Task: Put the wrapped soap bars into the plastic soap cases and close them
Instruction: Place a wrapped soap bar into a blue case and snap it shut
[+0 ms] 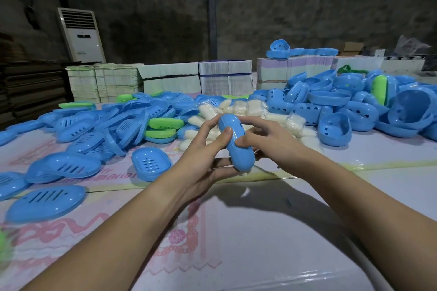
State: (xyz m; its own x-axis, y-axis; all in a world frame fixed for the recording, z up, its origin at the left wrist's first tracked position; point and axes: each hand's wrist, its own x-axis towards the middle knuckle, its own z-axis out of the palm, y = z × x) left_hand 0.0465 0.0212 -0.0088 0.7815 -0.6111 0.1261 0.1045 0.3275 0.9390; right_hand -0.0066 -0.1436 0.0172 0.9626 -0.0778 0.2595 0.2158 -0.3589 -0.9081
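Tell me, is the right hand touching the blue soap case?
Touching. The head view shows the right hand with its thumb and fingers pressed against the blue soap case, which the left hand also grips.

Soap case (236,144): smooth blue plastic, slight gloss. Loose lids (45,203): same glossy plastic, slotted. Soap bars (250,107): wrapped in clear, crinkled film. Desk (260,231): covered in shiny printed sheeting. Paper stacks (224,78): matt. Back wall (307,19): rough, dull.

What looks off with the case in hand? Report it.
A sliver of white shows at the near end of the blue case that both the left hand and right hand grip, so it may not be fully closed.
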